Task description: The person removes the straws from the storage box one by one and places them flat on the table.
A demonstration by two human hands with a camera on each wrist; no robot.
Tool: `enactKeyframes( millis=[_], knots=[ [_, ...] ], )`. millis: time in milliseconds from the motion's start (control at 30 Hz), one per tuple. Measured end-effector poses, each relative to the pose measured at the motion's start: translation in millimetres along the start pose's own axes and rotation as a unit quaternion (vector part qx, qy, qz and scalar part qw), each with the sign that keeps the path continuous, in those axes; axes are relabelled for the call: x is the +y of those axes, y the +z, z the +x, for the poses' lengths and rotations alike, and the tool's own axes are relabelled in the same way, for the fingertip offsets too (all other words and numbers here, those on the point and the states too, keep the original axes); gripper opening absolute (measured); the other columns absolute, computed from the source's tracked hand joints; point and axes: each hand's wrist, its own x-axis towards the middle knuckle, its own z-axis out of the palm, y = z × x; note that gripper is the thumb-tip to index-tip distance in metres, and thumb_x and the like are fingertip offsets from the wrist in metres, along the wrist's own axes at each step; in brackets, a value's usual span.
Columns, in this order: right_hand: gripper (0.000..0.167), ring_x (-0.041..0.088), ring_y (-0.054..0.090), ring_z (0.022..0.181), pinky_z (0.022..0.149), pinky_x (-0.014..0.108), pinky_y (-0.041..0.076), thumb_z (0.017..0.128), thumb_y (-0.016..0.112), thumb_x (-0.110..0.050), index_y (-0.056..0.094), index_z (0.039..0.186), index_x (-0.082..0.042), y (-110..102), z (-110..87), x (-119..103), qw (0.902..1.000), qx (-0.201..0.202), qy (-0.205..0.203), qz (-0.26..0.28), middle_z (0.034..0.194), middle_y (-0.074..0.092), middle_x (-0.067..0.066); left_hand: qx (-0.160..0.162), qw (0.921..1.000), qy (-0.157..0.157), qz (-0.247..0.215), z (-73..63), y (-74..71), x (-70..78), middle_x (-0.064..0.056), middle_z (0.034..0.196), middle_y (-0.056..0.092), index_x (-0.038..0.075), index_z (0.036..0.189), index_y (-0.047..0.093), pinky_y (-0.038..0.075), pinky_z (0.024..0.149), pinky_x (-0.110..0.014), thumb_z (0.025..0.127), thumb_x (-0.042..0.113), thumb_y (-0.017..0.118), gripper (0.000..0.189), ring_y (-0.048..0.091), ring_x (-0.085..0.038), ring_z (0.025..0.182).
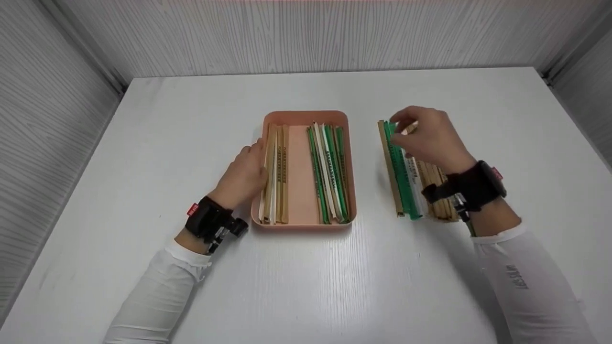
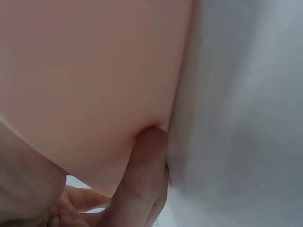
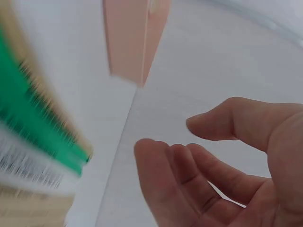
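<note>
A pink tray point(image 1: 300, 181) holds slim wrapped sticks with printed lettering: brown and white ones point(image 1: 281, 181) along its left side, green, white and brown ones point(image 1: 330, 172) along its right. My left hand point(image 1: 245, 173) grips the tray's left wall. In the left wrist view one finger point(image 2: 144, 165) presses the tray's outer face point(image 2: 94, 71), with more of the hand beyond the rim. My right hand point(image 1: 430, 138) hovers over the far end of a row of wrapped sticks point(image 1: 399, 177) and partly hides it. Its thumb and fingers are apart, with nothing between them in the right wrist view.
The loose row lies right of the tray on a white table point(image 1: 306, 286), with brown, green and white sticks point(image 3: 33, 161) side by side. A grey wood-grain panel point(image 1: 306, 38) rises behind the table, and others flank it.
</note>
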Motion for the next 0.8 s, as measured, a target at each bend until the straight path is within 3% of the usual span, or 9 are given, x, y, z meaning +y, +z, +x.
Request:
enactKeyframes(
  millis=[133,333,667,800],
  knots=[
    [0.031,0.026,0.068,0.081,0.066,0.029,0.054,0.096,0.065,-0.011,0.07,0.125,-0.001,26.9,17.2,-26.1,0.9983,-0.005,-0.055,-0.018,0.109,0.07,0.016,-0.001,1.0,-0.002,-0.003,0.3,2.5,2.7,-0.035,0.14,0.047,-0.009,0.162,0.014,0.052,0.099,-0.054,0.104,0.005,0.045,0.067,0.058,-0.042,0.117],
    [0.03,0.031,0.066,0.104,0.085,0.044,0.055,0.097,0.063,-0.008,0.07,0.123,0.003,62.8,37.6,-58.5,0.9902,-0.051,-0.115,-0.059,0.118,0.068,0.019,0.006,0.9999,0.01,0.003,1.1,5.0,6.8,-0.034,0.136,0.05,-0.011,0.161,0.016,0.052,0.097,-0.054,0.102,0.002,0.043,0.066,0.058,-0.04,0.115],
    [0.034,0.029,0.066,0.099,0.095,0.044,0.052,0.097,0.061,-0.007,0.07,0.127,0.005,118.5,63.4,-90.8,0.9765,-0.144,-0.106,-0.12,0.115,0.071,0.019,0.009,0.9999,0.011,0.009,2.4,6.5,7.2,-0.033,0.134,0.051,-0.009,0.162,0.017,0.054,0.092,-0.052,0.104,0.005,0.044,0.066,0.06,-0.041,0.11],
    [0.026,0.026,0.063,0.083,0.086,0.038,0.052,0.096,0.063,-0.008,0.071,0.116,0.006,140.6,68.0,-95.4,0.9719,-0.167,-0.101,-0.131,0.102,0.072,0.017,0.013,0.9997,0.01,0.017,2.5,6.5,6.0,-0.031,0.13,0.052,-0.009,0.162,0.02,0.054,0.091,-0.053,0.104,0.005,0.045,0.064,0.061,-0.041,0.108]
  ],
)
